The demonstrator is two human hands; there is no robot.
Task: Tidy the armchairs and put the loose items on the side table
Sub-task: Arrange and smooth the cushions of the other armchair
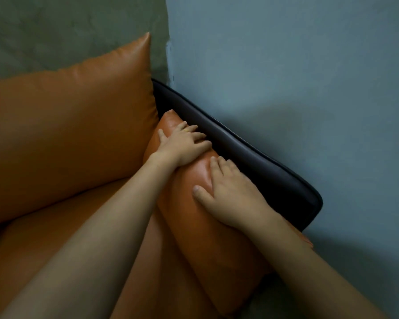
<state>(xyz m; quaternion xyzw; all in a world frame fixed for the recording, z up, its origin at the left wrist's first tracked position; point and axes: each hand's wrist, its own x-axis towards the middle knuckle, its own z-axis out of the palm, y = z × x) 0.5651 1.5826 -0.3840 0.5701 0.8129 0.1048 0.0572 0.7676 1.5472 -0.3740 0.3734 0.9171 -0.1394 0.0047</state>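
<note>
Both left hand (182,146) and right hand (230,194) rest atop the orange cushion (207,247).

Grey-green wall (67,24), blue-grey wall (286,54) adjoining it, soft shadow across its lower part

Two bare forearms; left hand (182,145) shows a faint yellow band on one finger.

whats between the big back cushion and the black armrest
In the head view, a smaller orange side cushion sits there, against the black armrest, with the left hand and right hand resting on it.
</note>
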